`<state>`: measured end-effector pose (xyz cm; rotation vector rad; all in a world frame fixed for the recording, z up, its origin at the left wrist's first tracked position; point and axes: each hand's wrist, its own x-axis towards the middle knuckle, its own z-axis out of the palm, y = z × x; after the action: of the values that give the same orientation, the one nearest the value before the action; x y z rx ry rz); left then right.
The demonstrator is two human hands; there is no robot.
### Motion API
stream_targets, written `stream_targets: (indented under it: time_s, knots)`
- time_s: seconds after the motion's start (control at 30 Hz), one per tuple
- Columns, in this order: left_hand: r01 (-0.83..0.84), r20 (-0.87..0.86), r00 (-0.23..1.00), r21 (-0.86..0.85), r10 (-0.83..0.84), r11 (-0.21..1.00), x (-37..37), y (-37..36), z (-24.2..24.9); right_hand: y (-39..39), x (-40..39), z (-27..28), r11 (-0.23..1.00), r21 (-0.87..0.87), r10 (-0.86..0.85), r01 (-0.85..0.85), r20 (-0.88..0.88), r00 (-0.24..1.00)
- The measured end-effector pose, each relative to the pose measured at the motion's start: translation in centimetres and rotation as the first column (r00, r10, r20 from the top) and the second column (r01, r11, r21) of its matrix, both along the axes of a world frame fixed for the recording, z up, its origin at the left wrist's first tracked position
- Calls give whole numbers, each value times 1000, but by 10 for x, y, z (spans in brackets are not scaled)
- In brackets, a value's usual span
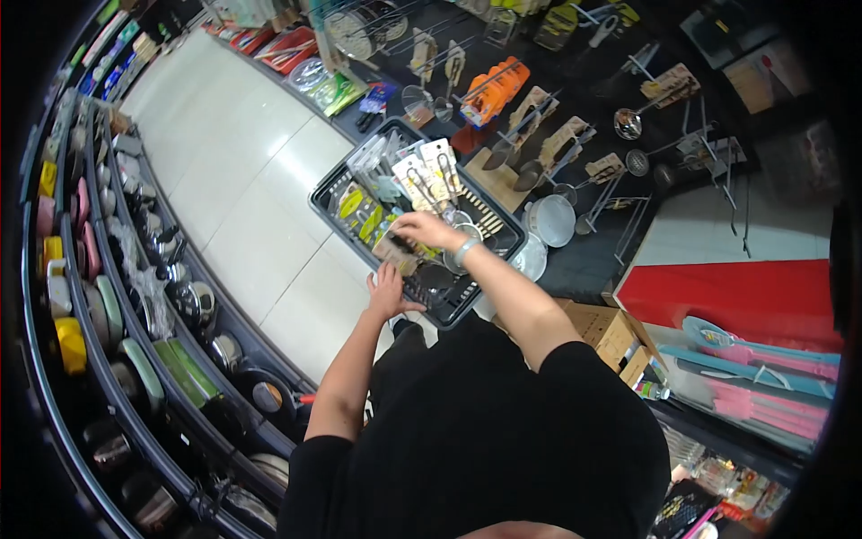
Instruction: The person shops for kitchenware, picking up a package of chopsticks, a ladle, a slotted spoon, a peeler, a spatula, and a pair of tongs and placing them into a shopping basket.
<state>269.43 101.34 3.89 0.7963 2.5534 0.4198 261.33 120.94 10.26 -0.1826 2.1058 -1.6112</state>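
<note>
A black plastic basket point(325, 216) in front of me holds several carded kitchen tools. My right hand point(429, 231), with a band at the wrist, reaches into it. Its fingers are closed on a carded package point(406, 259) with a dark part near the fingertips; the exact tool is too small to make out. At the basket's near left edge is my left hand point(387, 293), fingers spread and thumb stretched out, its fingertips beside the same package. Green-carded packs point(357, 208) lie left of my right hand, and white-carded utensils point(420, 180) lie beyond it.
Ladles and strainers point(628, 124) hang on hooks to the right, near orange packs point(494, 90). Metal strainers point(549, 221) stand by the basket's right side. A cardboard box point(602, 337) sits nearer me. Shelves with pans point(193, 301) curve along the left. Tiled floor point(242, 180) lies between.
</note>
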Motion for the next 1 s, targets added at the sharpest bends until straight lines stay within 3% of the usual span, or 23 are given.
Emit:
stream_targets:
  time_s: [0.07, 0.1, 0.13, 0.2, 0.3, 0.37, 0.4, 0.47, 0.5, 0.73, 0.8, 0.83, 0.9, 0.93, 1.0]
  knots:
    - [20, -7, 1000, -2, -20, 1000, -1, 0, -3, -6, 2, 13, 993, 86, -74, 85, -124, 990]
    - [23, -5, 1000, -9, -24, 1000, 0, 0, -2, -8, 4, 7, 986, 9, -158, 167, -281, 947]
    - [32, -7, 999, -8, -32, 999, 0, 0, -2, -7, 3, 1, 961, -57, -276, 272, -331, 903]
    - [30, -29, 999, -18, -31, 999, 0, 1, -1, 9, 7, -4, 840, -44, -535, 541, -238, 810]
    - [54, -35, 998, 19, -53, 998, -1, 0, -2, 56, 28, -19, 397, -172, -900, 902, -266, 345]
    - [55, -18, 998, 33, -54, 998, -2, 0, -3, 93, 49, -15, 81, 0, -942, 997, -327, 76]
    - [61, -18, 998, 33, -60, 998, -1, 0, -4, 113, 58, -14, -64, 40, -891, 997, -452, -39]
    - [52, -124, 992, 96, -40, 994, 1, 0, -7, 161, 65, -34, -150, -133, -863, 980, -465, -195]
    - [37, -82, 996, 79, -30, 996, 0, 1, -5, 184, 64, -36, -141, -229, -869, 963, -438, -231]
    - [7, 15, 1000, 3, -7, 1000, -4, 13, 15, 299, 19, -15, -230, -114, -768, 966, -589, -253]
    - [8, -17, 1000, -7, -8, 1000, -4, 14, 16, 321, 9, -7, -214, 206, -792, 955, -608, -46]
    - [10, -47, 999, -9, -10, 1000, -4, 15, 17, 328, 5, -7, -209, 203, -795, 957, -605, -45]
    - [-1, -34, 999, -30, 0, 1000, -3, 16, 16, 343, -3, -15, -136, 342, -796, 930, -597, 103]
    - [-8, -17, 1000, -46, 7, 999, -3, 15, 14, 352, -5, -26, -94, 331, -794, 939, -594, 130]
    - [-32, 18, 999, -33, 32, 999, -3, 13, 12, 361, -6, -33, -38, 417, -844, 908, -500, 195]
